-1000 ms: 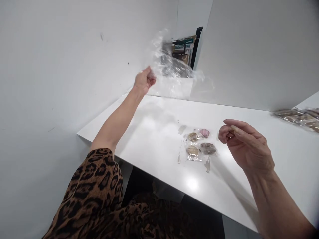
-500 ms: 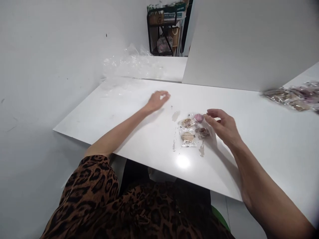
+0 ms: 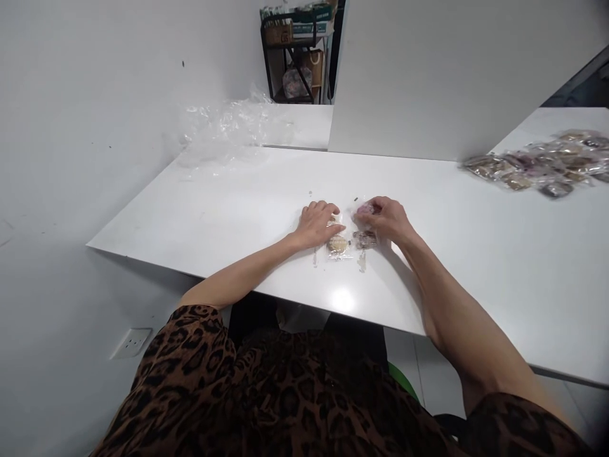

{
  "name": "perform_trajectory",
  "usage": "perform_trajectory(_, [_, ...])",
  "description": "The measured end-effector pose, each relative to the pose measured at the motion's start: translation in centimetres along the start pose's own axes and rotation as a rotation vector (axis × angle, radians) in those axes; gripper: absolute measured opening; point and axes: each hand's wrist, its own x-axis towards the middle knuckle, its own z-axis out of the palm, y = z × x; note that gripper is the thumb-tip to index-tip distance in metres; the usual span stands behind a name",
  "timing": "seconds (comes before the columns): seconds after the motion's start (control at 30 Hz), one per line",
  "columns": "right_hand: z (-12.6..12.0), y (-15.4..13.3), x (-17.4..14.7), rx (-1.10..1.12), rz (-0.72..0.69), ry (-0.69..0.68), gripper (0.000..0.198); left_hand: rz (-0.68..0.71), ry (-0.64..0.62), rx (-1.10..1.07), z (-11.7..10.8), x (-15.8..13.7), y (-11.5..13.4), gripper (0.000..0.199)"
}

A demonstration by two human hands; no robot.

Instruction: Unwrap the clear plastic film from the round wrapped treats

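Four small clear-wrapped snacks lie close together on the white table [image 3: 228, 209]. My left hand [image 3: 316, 225] is over the upper-left wrapped biscuit [image 3: 332, 220], thumb and fingers around it, and hides most of it. My right hand [image 3: 387, 219] pinches the pink wrapped snack [image 3: 365, 209] at the upper right. Just below the left hand sits a pale round wrapped biscuit [image 3: 338, 245]. Under the right hand's fingers is a dark brown wrapped snack [image 3: 365, 239], partly in shadow.
A heap of similar wrapped snacks [image 3: 547, 165] lies at the far right. Crumpled clear plastic [image 3: 228, 130] rests at the back left by the wall. A tall white panel [image 3: 419, 82] stands behind the table; a black shelf [image 3: 290, 44] is beyond.
My left hand has come down toward me onto the upper-left biscuit. The right hand has closed on the pink snack. The whole view has shifted a little to the right.
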Motion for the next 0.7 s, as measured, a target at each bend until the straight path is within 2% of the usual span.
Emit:
perform_trajectory(0.13, [-3.1,-1.4,-1.1,0.31,-0.031,0.065,0.038,-0.017,0.013,-0.141,0.0,-0.1,-1.3,0.042])
perform_trajectory(0.2, [-4.6,-2.4,-2.3,0.34,-0.064,-0.07,0.036,-0.022,0.012,-0.195,-0.2,-0.2,-1.7,0.04])
perform_trajectory(0.3, [-5.0,-3.8,-4.0,0.13,-0.155,-0.366,0.033,-0.014,0.021,-0.227,-0.5,-0.3,-2.0,0.037])
perform_trajectory(0.43, [-3.4,-4.3,-4.6,-0.344,-0.273,-0.539,0.033,-0.002,0.012,-0.236,-0.9,-0.7,-1.8,0.036])
perform_trajectory(0.53, [-2.9,-3.9,-4.3,-0.551,-0.217,-0.572,0.026,0.019,-0.017,-0.231,-1.2,-1.0,-1.5,0.034])
perform_trajectory(0.63, [-3.1,-3.6,-4.2,-0.603,-0.113,-0.499,0.02,0.046,-0.038,-0.21,-1.5,-1.2,-1.4,0.032])
perform_trajectory(0.7, [-3.2,-3.5,-4.4,-0.538,-0.043,-0.443,0.038,0.062,-0.036,-0.19,-1.5,-1.2,-1.3,0.032])
